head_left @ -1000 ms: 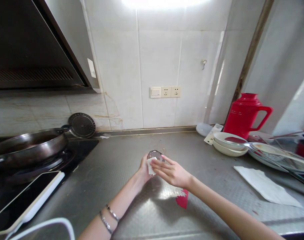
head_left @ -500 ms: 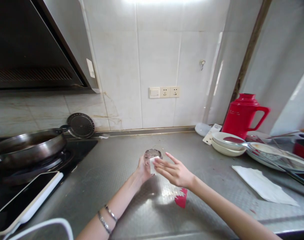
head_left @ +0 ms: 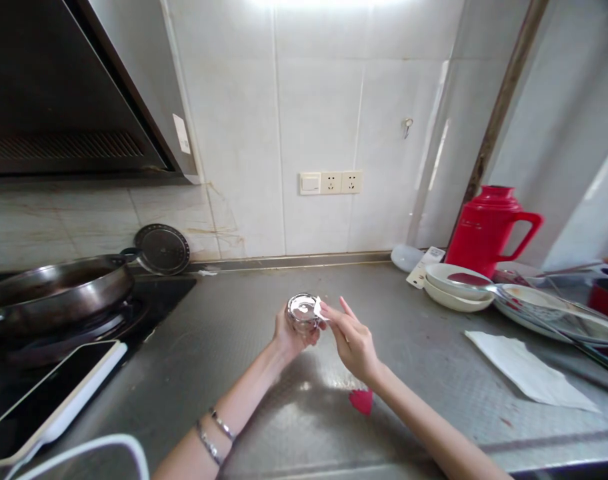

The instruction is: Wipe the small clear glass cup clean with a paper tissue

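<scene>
My left hand (head_left: 291, 337) is wrapped round a small clear glass vessel (head_left: 301, 309), held above the counter with a shiny round face turned up. Whether it is a cup or a jar I cannot tell. Between the fingertips of my right hand (head_left: 355, 343) is a folded white tissue (head_left: 319, 309), pressed against the glass's right edge. Below my right wrist, a torn pink-red scrap (head_left: 362, 401) lies on the metal counter (head_left: 264, 413), partly covered by the forearm.
A pan (head_left: 59, 293) sits on the stove at left, with a phone (head_left: 54, 407) in front. On the right stand a red thermos (head_left: 479, 230), stacked white bowls (head_left: 457, 300) and plates (head_left: 544, 313). A flat white paper sheet (head_left: 529, 370) lies nearer the front.
The glass has been turned so its shiny round face shows. My right hand has shifted the tissue from the glass's near side to its right edge.
</scene>
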### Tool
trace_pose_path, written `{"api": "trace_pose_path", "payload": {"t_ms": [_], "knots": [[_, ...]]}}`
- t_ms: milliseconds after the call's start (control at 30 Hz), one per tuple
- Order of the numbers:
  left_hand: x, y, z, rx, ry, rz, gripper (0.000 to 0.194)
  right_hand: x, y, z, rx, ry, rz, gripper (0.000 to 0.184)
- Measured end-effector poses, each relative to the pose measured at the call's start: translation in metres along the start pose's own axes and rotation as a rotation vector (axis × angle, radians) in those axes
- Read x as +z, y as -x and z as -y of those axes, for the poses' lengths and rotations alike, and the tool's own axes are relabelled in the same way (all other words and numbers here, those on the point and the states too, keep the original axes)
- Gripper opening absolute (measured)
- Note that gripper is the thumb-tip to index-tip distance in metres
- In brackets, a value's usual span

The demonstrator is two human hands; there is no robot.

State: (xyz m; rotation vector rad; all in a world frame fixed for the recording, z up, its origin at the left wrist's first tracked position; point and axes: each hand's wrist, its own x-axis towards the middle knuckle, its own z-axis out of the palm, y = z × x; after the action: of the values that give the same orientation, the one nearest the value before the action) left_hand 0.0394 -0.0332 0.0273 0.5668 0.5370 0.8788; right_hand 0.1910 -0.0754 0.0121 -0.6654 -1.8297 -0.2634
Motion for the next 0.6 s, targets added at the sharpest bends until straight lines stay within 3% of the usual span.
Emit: {"api": "trace_pose_path", "payload": {"t_ms": [133, 267, 600], "knots": [[0.004, 0.005, -0.003, 0.059, -0.135, 0.031, 0.061, 0.006, -0.005, 0.0, 0.178, -0.092, -0.068, 0.036], [0.005, 0.007, -0.005, 0.067, -0.183, 0.028, 0.059, 0.007, -0.015, -0.002, 0.314, -0.126, -0.057, 0.027], [-0.008, -0.002, -0.004, 0.148, -0.31, -0.014, 0.062, 0.02, -0.026, -0.005, 0.298, -0.093, 0.011, 0.029]]}}
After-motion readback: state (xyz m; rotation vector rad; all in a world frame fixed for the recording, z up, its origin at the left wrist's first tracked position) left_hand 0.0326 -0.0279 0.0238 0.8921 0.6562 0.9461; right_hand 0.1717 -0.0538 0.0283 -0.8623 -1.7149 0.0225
